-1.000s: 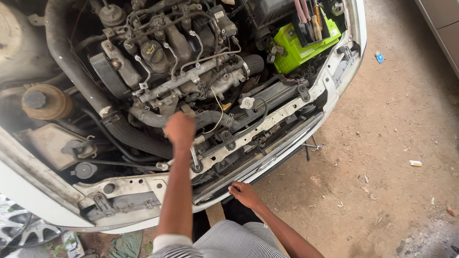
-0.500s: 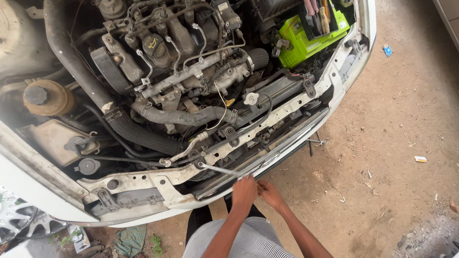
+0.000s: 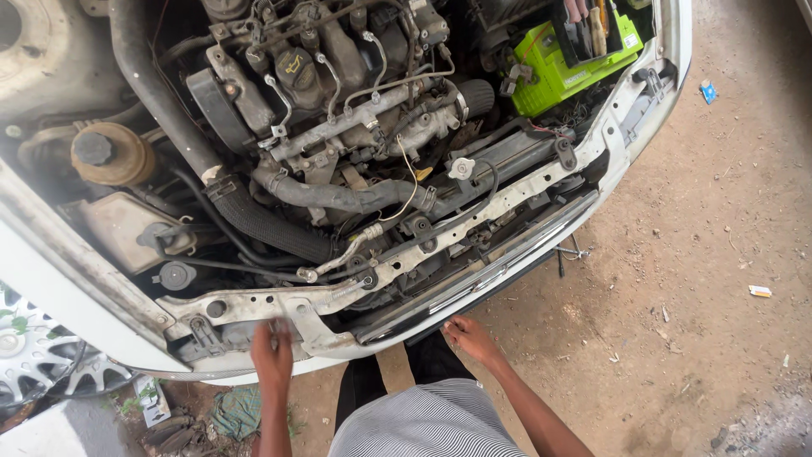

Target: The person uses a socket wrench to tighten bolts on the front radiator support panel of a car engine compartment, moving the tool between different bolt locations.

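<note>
**Open engine bay, both hands down at the front edge**

The left hand (image 3: 272, 354) is raised against the white front crossmember (image 3: 254, 306), fingers blurred, right at the bent bracket section; whether anything is pinched there can't be told. The right hand (image 3: 470, 337) is spread loosely open, nothing gripped, resting just under the chrome bumper strip (image 3: 474, 279). The two hands are kept well apart, with the striped shirt (image 3: 427, 423) seen between and below them.

Just above the left hand, a thick black corrugated hose (image 3: 271, 227) is run across, and a grey radiator hose (image 3: 338, 196) is laid beyond it. Further up from both hands the engine (image 3: 338, 93) is seen, oil filler cap included. A brownish reservoir (image 3: 110, 154) is parked up and to the left of the left hand. A bright green battery (image 3: 567, 68) is tucked far up and right of the right hand. Bare dirt ground (image 3: 694, 254) is spread out to the right hand's side, and a wheel (image 3: 34, 355) is spotted left of the left hand.
</note>
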